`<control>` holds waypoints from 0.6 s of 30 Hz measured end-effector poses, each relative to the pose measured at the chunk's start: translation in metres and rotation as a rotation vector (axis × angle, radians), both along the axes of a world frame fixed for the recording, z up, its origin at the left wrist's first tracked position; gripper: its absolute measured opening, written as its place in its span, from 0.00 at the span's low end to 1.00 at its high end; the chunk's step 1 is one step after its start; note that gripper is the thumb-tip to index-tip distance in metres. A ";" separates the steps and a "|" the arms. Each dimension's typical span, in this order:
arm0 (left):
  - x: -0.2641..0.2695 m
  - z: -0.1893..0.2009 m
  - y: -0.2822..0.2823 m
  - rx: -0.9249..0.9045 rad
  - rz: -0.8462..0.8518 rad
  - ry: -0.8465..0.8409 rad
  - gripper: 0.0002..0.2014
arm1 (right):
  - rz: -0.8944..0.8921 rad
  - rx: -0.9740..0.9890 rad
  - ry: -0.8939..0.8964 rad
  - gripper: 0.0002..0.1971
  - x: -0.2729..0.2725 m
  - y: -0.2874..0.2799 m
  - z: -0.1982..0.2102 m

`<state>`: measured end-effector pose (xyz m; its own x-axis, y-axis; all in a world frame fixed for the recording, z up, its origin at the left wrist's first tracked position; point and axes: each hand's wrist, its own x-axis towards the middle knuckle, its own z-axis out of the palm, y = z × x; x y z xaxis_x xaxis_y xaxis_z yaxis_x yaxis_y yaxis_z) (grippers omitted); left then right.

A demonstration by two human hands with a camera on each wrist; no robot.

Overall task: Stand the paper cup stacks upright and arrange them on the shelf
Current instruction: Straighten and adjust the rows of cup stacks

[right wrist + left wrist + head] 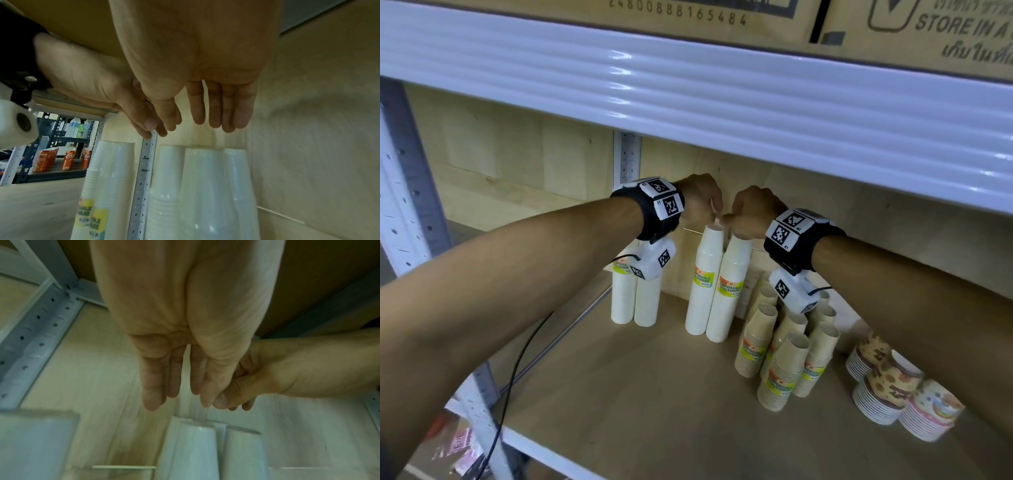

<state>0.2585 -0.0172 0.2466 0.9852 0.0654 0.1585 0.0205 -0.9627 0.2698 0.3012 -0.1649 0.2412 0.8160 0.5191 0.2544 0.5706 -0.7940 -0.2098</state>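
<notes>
Both hands meet at centre frame in the head view, just above a pair of tall white cup stacks (717,284) standing upright on the wooden shelf (619,394). The left hand (700,198) and right hand (751,210) seem to pinch something thin at the stacks' tops, perhaps clear wrapping, but it is too small and blurred to name. In the left wrist view the left fingers (154,386) hang straight, thumb against the right hand's thumb; whether either hand truly grips cannot be told. A second white pair (633,298) stands left of centre, its tops hidden by the left wrist camera. Brown cup stacks (784,346) lean at lower right, the rear ones hidden behind the right wrist camera. Patterned bowl stacks (893,390) sit at the far right, near the shelf edge
</notes>
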 end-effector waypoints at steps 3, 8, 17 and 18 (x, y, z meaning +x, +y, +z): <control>-0.012 0.016 0.012 0.043 0.049 -0.023 0.19 | 0.073 -0.011 -0.033 0.19 -0.007 0.013 0.011; -0.033 0.032 0.037 0.072 0.159 -0.014 0.22 | 0.180 0.076 -0.027 0.25 -0.019 0.043 0.014; -0.059 0.018 0.084 0.085 0.307 0.060 0.26 | 0.311 0.016 0.067 0.38 -0.033 0.097 -0.002; -0.060 0.013 0.090 0.073 0.319 0.071 0.28 | 0.322 0.002 0.065 0.37 -0.034 0.101 -0.004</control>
